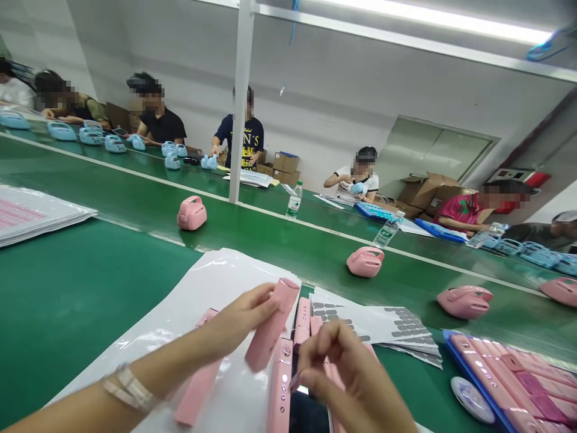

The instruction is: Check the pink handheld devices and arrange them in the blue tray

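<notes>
Head view is showing the left hand (246, 316) grasping a pink bar (273, 325), its long axis tilting up toward the right. Just right of the bar's lower end, the right hand (347, 373) is hovering with fingertips pinched together; whether it is pinching anything, I cannot tell.

Legible text: the dark T-shirt (246, 141) of a person standing at the far bench carries partly hidden yellow letters, reading about "N'S". The water bottle label (293, 207) is too small to read.
</notes>
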A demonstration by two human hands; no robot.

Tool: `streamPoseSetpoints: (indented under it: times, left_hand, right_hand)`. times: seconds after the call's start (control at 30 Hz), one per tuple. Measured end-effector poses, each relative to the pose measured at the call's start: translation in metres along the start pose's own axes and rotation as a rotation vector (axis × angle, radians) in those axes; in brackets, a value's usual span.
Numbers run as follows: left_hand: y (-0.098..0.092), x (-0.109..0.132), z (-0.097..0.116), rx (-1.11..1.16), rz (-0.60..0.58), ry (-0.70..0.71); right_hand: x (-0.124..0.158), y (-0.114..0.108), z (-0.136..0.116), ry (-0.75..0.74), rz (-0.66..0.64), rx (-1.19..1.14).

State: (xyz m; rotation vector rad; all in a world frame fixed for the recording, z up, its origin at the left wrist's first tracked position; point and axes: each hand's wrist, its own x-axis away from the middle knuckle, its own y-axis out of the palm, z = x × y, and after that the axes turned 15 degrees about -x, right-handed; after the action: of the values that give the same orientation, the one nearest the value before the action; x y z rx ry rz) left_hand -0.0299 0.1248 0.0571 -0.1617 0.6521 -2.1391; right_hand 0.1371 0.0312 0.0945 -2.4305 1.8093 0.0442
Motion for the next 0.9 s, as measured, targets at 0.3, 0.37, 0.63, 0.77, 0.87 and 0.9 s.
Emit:
streamPoseSetpoints:
  times: [0.3,0.37,0.63,0.77,0.87,0.9]
  left_hand:
    - [0.047,0.07,0.035,1.157,-0.083,-0.456]
    - [0.052,0.072,0.031,1.159,-0.043,-0.448]
    - [0.057,0.076,0.024,1.05,-0.074,-0.497]
    - [0.057,0.076,0.024,0.991,-0.067,-0.443]
    - [0.059,0.075,0.022,1.037,-0.055,-0.458]
    - [0.06,0.075,0.022,1.038,-0.054,-0.464]
  right_hand:
    - [-0.01,-0.002,-0.015,0.057,0.054,-0.023]
    - [-0.009,0.0,-0.014,0.06,0.038,-0.007]
    - [-0.006,0.002,-0.016,0.097,0.05,0.187]
    - [-0.006,0.004,-0.018,0.131,0.055,0.229]
    - [-0.006,0.005,-0.015,0.137,0.075,0.238]
    - [-0.007,0.005,-0.013,0.136,0.081,0.235]
